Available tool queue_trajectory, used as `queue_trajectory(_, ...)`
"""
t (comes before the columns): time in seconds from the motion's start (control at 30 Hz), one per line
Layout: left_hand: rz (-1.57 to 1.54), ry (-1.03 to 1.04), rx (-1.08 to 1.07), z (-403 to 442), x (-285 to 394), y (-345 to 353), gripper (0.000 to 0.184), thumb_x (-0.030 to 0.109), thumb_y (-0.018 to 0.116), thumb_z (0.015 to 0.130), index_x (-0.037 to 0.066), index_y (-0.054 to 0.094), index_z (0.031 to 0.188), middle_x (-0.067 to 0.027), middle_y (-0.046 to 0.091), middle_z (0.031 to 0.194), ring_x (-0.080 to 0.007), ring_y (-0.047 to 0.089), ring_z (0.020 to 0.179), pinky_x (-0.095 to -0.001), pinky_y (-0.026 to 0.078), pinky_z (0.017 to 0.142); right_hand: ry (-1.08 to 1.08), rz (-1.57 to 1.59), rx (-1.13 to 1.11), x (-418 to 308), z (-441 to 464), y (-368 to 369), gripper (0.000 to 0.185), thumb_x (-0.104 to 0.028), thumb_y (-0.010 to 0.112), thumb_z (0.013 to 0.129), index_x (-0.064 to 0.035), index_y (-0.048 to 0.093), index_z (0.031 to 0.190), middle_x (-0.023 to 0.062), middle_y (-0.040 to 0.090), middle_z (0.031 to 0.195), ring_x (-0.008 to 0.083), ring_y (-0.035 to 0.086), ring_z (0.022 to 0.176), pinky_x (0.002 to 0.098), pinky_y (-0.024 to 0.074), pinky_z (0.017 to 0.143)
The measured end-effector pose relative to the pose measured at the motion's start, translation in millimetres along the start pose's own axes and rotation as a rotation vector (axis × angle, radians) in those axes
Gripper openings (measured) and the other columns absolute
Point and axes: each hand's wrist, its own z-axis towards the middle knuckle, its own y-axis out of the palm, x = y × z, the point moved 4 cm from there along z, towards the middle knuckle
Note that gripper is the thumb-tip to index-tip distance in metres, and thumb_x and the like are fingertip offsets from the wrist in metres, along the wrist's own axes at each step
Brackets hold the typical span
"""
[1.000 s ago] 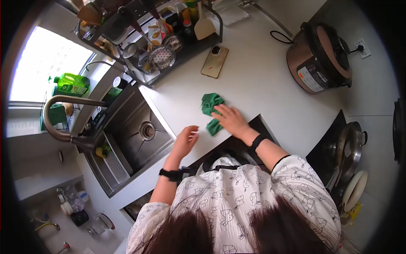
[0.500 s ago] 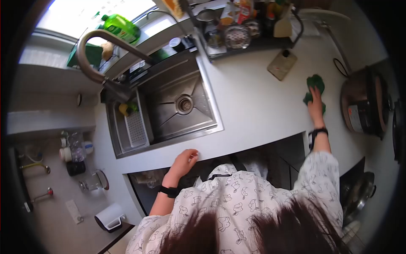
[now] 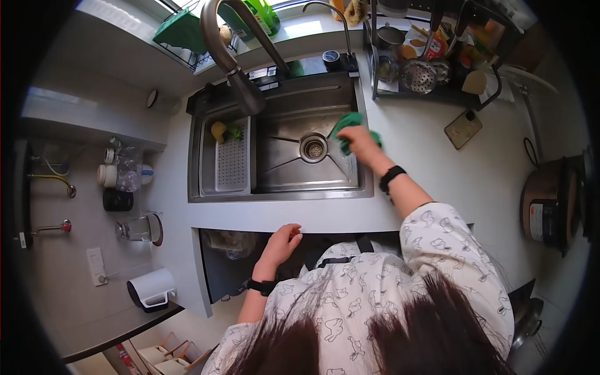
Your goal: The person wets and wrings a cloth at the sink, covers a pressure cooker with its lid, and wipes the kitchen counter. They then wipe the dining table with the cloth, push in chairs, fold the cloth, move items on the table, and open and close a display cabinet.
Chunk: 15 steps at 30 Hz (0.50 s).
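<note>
My right hand (image 3: pixel 360 142) is closed on a green cloth (image 3: pixel 347 122), which is bunched under its fingers at the right rim of the steel sink (image 3: pixel 281 199). Part of the cloth hangs over the basin, close to the drain (image 3: pixel 314 148). My left hand (image 3: pixel 282 244) is by the counter's front edge, below the sink, with loosely bent fingers and nothing in it. The gooseneck faucet (image 3: pixel 247 94) arches over the sink. A perforated tray (image 3: pixel 231 164) sits in its left part, with a yellow and green item (image 3: pixel 220 132) at the back.
A phone (image 3: pixel 463 129) lies on the white counter (image 3: pixel 431 181) to the right. Behind it stands a rack (image 3: pixel 431 95) with jars and utensils. A rice cooker (image 3: pixel 550 203) is at the far right. Along the left are a glass pitcher (image 3: pixel 139 229) and a white kettle (image 3: pixel 152 289).
My right hand has brought the green cloth leftward from the counter near the rice cooker to the sink's right rim. The view has swung left. My left hand stays by the front edge.
</note>
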Motion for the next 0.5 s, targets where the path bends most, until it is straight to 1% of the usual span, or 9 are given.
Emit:
queue_trajectory(0.03,0.005,-0.007,0.012,-5.2,-3.7,2.5,0.027,0.016,0.058,0.082,0.001,0.055,0.104,-0.0159,0.061,0.094,-0.0277,0.06,0.086,-0.033,0.048,0.076,-0.093,0.077,-0.074,-21.2,5.8,30.2,0.034,0.01,0.049,0.064,-0.0078,0.062,0.089,0.0083,0.061,0.094,0.0309,0.052,0.094,0.037,0.0413,0.084)
queue_trajectory(0.07,0.051,-0.003,-0.004,-10.5,-4.0,3.7,0.028,0.016,0.059,0.081,0.002,0.055,0.105,-0.0155,0.061,0.096,-0.0272,0.06,0.088,-0.0326,0.048,0.077,-0.137,0.165,-0.139,-46.1,11.9,46.9,0.03,0.008,0.051,0.065,-0.0086,0.061,0.088,0.0087,0.058,0.089,0.0299,0.052,0.091,0.0365,0.0412,0.082)
queue_trajectory(0.1,-0.003,-0.013,-0.014,-14.1,-6.2,3.2,0.029,0.017,0.06,0.081,0.002,0.055,0.106,-0.0152,0.061,0.096,-0.0269,0.061,0.089,-0.0327,0.048,0.077,-0.147,0.157,-0.096,-70.6,15.9,53.2,0.029,0.009,0.05,0.066,-0.0082,0.059,0.087,0.0084,0.057,0.087,0.0292,0.052,0.088,0.0362,0.0411,0.081)
queue_trajectory(0.2,-0.08,-0.061,-0.004,-22.7,-17.0,5.9,0.03,0.017,0.06,0.081,0.002,0.055,0.107,-0.0144,0.061,0.097,-0.0259,0.061,0.089,-0.0332,0.048,0.077,-0.234,0.158,0.024,-121.4,23.3,16.0,0.031,0.011,0.049,0.066,-0.0074,0.059,0.088,0.0087,0.057,0.09,0.0294,0.052,0.09,0.0356,0.0412,0.083)
queue_trajectory(0.27,-0.057,-0.071,0.023,-25.5,-17.6,3.2,0.029,0.016,0.06,0.081,0.003,0.055,0.106,-0.0145,0.061,0.096,-0.0269,0.06,0.089,-0.0337,0.048,0.077,-0.234,0.097,0.089,-125.4,19.1,-26.5,0.029,0.009,0.051,0.066,-0.0071,0.059,0.089,0.0088,0.058,0.091,0.0298,0.051,0.093,0.0356,0.0421,0.082)
queue_trajectory(0.37,-0.069,-0.033,0.064,-26.0,-28.0,0.5,0.029,0.016,0.059,0.081,0.003,0.055,0.106,-0.0149,0.061,0.097,-0.0283,0.059,0.09,-0.0343,0.048,0.077,-0.097,-0.048,0.129,-83.4,-3.7,-89.5,0.036,0.012,0.045,0.066,-0.0038,0.059,0.095,0.0132,0.058,0.101,0.0298,0.052,0.102,0.0345,0.0406,0.09)
queue_trajectory(0.4,-0.093,-0.033,0.08,-25.6,-29.4,-0.3,0.028,0.017,0.059,0.081,0.003,0.055,0.105,-0.0151,0.06,0.097,-0.0287,0.059,0.09,-0.0344,0.047,0.077,-0.04,-0.161,0.172,-48.6,-19.5,-105.8,0.038,0.011,0.044,0.067,-0.0034,0.058,0.099,0.0145,0.057,0.107,0.03,0.051,0.106,0.0341,0.0393,0.093)
queue_trajectory(0.43,-0.075,-0.057,0.066,-25.6,-29.8,-2.1,0.03,0.016,0.058,0.082,0.001,0.054,0.107,-0.0147,0.061,0.1,-0.0256,0.06,0.092,-0.0321,0.047,0.079,0.091,-0.167,0.12,-21.9,-38.0,-121.4,0.043,0.01,0.044,0.066,-0.0042,0.057,0.104,0.015,0.055,0.111,0.0308,0.049,0.109,0.035,0.0376,0.096)
queue_trajectory(0.5,-0.07,-0.084,0.069,-27.0,-28.7,-3.5,0.03,0.016,0.058,0.082,0.001,0.054,0.108,-0.0146,0.061,0.1,-0.0252,0.06,0.092,-0.032,0.047,0.079,0.241,-0.367,-0.035,60.3,-94.8,-124.3,0.047,0.01,0.044,0.064,-0.0049,0.055,0.107,0.0143,0.054,0.113,0.0328,0.049,0.107,0.0376,0.0373,0.094)
